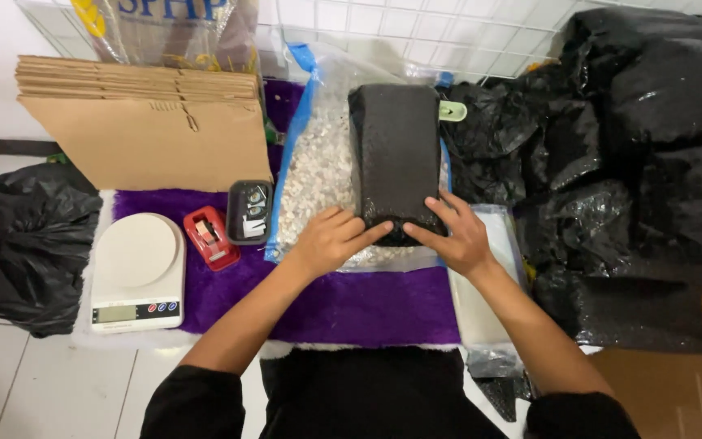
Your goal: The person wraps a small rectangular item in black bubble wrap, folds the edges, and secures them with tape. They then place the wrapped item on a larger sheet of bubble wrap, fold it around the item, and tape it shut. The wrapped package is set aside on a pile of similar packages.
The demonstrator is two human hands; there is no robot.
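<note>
Black packed block (393,154) lies atop clear bag of pale granules (318,175). Left hand (328,241) and right hand (455,236) press its near end, fingers spread flat. White scale (136,272) well left of block.

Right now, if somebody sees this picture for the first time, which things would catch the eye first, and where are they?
First, the black packed block in the middle, lying on a clear bag of pale granules, with the left hand and right hand pressing its near end. Next, the purple fluffy mat underneath, and the white kitchen scale on the left. Black plastic bags pile up on the right.
</note>
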